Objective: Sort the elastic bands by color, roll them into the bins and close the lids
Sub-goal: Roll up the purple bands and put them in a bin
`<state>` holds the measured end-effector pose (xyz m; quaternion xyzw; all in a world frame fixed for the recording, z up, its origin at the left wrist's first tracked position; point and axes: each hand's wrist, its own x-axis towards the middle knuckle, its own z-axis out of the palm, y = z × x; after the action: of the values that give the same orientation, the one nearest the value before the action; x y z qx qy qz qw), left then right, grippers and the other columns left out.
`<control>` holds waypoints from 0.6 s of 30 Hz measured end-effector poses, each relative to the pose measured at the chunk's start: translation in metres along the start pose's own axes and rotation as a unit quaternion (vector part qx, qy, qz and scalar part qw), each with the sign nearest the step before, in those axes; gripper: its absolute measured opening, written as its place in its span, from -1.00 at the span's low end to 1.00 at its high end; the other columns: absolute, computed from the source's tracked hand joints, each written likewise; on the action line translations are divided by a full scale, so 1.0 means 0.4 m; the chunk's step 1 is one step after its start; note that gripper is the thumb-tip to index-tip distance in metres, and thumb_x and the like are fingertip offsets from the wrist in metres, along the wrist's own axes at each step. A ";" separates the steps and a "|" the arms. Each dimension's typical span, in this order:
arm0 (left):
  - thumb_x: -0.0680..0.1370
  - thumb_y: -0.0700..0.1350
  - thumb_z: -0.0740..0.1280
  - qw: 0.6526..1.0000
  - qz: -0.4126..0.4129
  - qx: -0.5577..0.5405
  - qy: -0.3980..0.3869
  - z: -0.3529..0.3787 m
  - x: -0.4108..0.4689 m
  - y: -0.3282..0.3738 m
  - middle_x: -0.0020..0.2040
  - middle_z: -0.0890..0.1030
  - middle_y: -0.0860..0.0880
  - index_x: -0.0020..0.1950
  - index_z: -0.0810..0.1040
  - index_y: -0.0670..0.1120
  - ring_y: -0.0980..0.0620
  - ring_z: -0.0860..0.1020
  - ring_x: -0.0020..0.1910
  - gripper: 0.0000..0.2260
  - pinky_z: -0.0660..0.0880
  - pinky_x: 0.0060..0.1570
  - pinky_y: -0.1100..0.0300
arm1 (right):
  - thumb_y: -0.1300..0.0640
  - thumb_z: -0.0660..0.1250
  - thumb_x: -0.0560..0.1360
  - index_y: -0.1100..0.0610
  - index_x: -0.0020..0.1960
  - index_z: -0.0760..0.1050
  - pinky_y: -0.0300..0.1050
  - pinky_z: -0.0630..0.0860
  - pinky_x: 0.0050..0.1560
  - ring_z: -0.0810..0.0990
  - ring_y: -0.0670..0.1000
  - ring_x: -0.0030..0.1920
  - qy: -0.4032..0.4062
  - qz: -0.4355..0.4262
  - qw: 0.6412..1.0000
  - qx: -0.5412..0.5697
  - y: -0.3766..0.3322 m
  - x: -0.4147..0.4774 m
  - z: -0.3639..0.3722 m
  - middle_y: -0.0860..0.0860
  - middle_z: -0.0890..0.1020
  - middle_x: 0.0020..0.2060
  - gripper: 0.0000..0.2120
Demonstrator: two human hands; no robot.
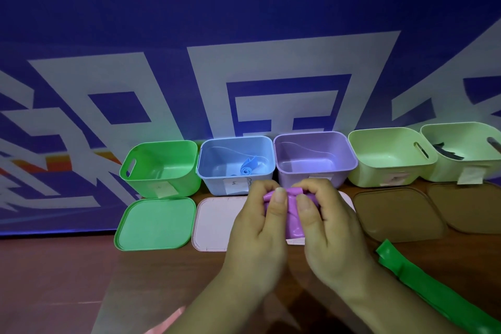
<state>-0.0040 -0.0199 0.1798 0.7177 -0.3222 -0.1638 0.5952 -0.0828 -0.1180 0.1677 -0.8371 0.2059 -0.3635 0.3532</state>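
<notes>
You're mid-roll: both hands, left and right, pinch the purple band just before the purple bin. Next, likely finish the coil tight, then drop it in there. Green band waits at right.

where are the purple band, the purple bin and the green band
purple band [292, 218]: head view, on its exposed middle fold
purple bin [309, 164]: head view, on its bare inner floor
green band [423, 282]: head view, on the flat strip near its middle

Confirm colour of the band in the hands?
Purple. The band shows best in the head view.
</notes>
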 end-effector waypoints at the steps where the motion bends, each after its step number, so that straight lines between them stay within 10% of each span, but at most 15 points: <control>1: 0.59 0.21 0.08 1.000 0.000 0.006 -0.007 -0.001 0.001 -0.001 -0.21 0.55 0.12 0.02 0.42 0.07 0.11 0.52 -0.24 -0.74 0.50 -0.18 0.12 | -0.04 0.11 0.60 0.03 0.07 0.49 -0.46 0.38 -0.10 0.53 -0.22 -0.09 0.003 0.008 1.000 0.004 0.002 0.002 0.000 -0.15 0.59 -0.11 -0.76; 7: 0.57 0.08 0.24 0.999 0.013 -0.011 -0.030 -0.001 0.010 -0.022 0.14 0.56 0.20 0.21 0.45 0.23 0.14 0.54 0.17 -0.78 0.46 0.12 0.33 | -0.07 0.16 0.56 -0.14 -0.06 0.48 -0.22 0.57 -0.22 0.60 -0.15 -0.16 0.011 0.139 0.984 0.114 0.015 0.006 0.007 -0.26 0.60 -0.13 -0.87; 12: 0.50 -0.07 0.40 0.996 0.005 -0.083 -0.022 0.009 0.025 -0.054 0.10 0.62 0.04 0.12 0.58 0.12 -0.02 0.59 0.13 -0.79 0.60 0.03 0.09 | 0.07 0.27 0.61 -0.13 -0.07 0.56 -0.30 0.56 -0.14 0.62 -0.18 -0.13 -0.001 0.206 0.957 0.203 0.045 0.019 0.004 -0.21 0.64 -0.13 -0.85; 18: 0.47 -0.03 0.43 1.000 -0.005 -0.023 -0.019 0.025 0.076 -0.089 0.07 0.64 0.09 0.09 0.60 0.20 0.02 0.60 0.11 -0.78 0.60 0.03 0.07 | 0.15 0.35 0.55 -0.13 -0.02 0.64 0.06 0.64 -0.03 0.69 0.04 -0.06 0.021 0.309 0.893 0.326 0.102 0.045 0.014 -0.02 0.71 -0.10 -0.81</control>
<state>0.0217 -0.0445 0.1477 0.7021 -0.3262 -0.1882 0.6043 -0.0705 -0.1536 0.1433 -0.5613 0.3314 -0.2999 0.6966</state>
